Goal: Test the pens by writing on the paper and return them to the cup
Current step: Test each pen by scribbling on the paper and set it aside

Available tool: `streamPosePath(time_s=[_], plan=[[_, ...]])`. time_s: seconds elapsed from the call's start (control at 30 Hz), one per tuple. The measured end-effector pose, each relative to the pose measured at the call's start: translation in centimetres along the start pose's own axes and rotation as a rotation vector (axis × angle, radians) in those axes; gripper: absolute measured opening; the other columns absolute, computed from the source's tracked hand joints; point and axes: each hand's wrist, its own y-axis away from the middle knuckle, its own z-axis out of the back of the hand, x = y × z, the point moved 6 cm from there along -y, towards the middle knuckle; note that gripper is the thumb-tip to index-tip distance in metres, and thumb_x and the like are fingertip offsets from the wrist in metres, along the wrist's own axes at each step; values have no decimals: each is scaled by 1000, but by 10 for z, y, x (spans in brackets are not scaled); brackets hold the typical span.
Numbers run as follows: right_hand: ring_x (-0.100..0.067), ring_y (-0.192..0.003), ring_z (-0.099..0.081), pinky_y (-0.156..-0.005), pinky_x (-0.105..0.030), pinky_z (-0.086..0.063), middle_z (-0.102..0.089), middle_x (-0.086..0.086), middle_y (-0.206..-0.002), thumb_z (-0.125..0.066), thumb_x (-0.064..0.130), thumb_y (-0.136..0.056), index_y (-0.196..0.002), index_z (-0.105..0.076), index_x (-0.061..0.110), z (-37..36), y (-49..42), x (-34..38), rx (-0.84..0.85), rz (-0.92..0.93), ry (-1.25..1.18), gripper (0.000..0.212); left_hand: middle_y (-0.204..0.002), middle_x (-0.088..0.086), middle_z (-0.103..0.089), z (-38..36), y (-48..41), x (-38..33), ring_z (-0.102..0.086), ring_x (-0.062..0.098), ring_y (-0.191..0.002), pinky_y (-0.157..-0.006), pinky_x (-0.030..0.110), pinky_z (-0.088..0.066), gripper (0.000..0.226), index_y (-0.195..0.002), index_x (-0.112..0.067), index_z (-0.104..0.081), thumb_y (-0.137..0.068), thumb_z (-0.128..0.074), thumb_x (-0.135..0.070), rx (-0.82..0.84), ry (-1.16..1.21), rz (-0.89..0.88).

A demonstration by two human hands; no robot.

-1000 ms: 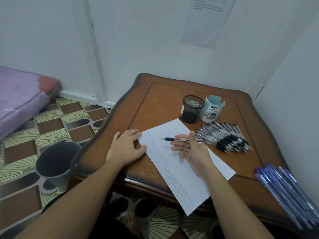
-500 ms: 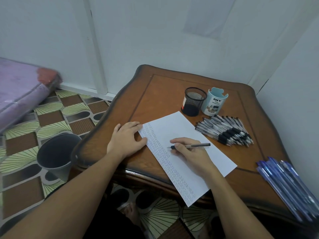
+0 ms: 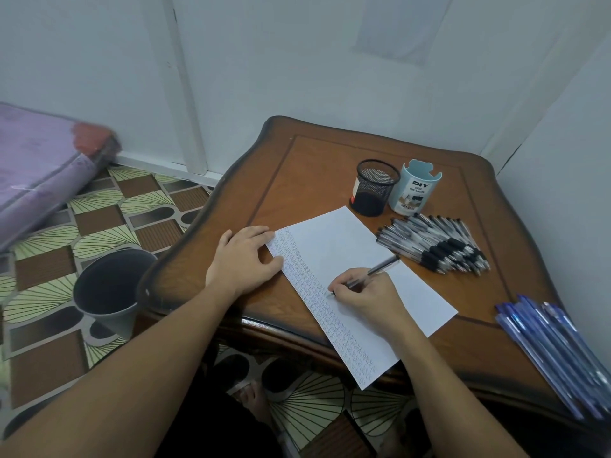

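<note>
Pen (image 3: 370, 276) clamped in my right fingers (image 3: 344, 287), tip on paper (image 3: 330, 246), at 6 o'clock of mesh cup (image 3: 375, 188). Left fingers (image 3: 264, 234) flat, apart, pinning paper's 9 o'clock edge. Short light stroke, check ink line, then cup.

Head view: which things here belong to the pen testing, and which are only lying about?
For the job: right hand holding a pen, tip on the paper; left hand pressing the paper's edge; pile of black-grip pens; black mesh cup; light-blue organiser cup; probably the blue pens.
Lying about: grey bucket; purple mattress; wall-mounted sheet.
</note>
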Motion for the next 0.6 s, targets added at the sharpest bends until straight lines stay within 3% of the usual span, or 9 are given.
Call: streamPosePath(time_s=[0.3,0.6], plan=[[-11,-65,-57,-60,-25,-42,-72,-3,-71,-69,9,-84,-74,-78,19,0,-1,-1,6,19,27,16,-146,-16,-42,-1,-1,0,-30,1,-138,-119,39,-7,67,-136,-30,-53,-77,-43,-61,1,-1,-5],[-13,-65,-55,-61,-26,-40,-70,-13,-72,-69,8,-84,-73,-77,15,-2,-1,-1,31,20,-4,15,-146,-15,-43,0,-1,0,-30,1,-137,-119,39,-6,58,-135,-31,-54,-83,-52,-57,-10,0,-3]])
